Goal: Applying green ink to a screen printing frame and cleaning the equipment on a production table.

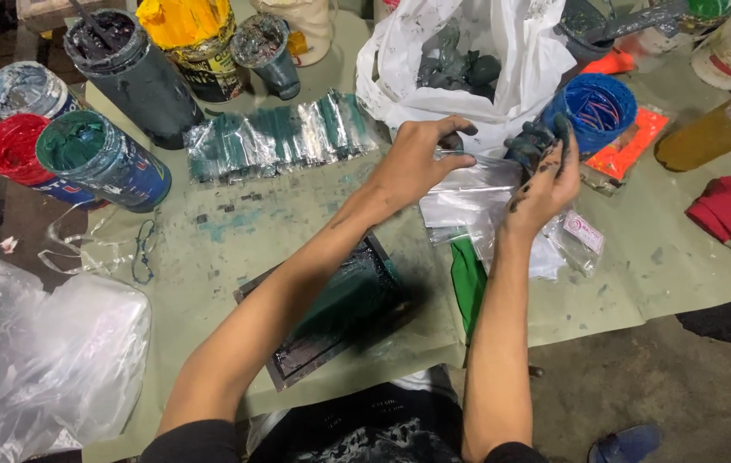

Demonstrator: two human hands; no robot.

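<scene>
My left hand (pixel 417 159) pinches the top edge of a small clear plastic bag (pixel 477 184) held above a loose pile of more clear bags (pixel 545 249). My right hand (pixel 545 171), smeared with dark green paint, grips a dark green lump (pixel 530 141) at the bag's mouth. Behind my hands sits a white plastic bag (pixel 502 69) holding more dark green lumps (pixel 460 69). A row of filled, green-packed clear packets (pixel 279 137) lies to the left on the olive paper sheet (pixel 657 257).
Open paint tins stand at the back left: red (pixel 14 146), green (pixel 82 146), black (pixel 104 39), yellow (pixel 185 21). A blue tub (pixel 597 107) sits beside orange packets (pixel 631 146). A dark tray (pixel 339 309) lies under my left forearm. A large clear bag (pixel 39 351) is at the lower left.
</scene>
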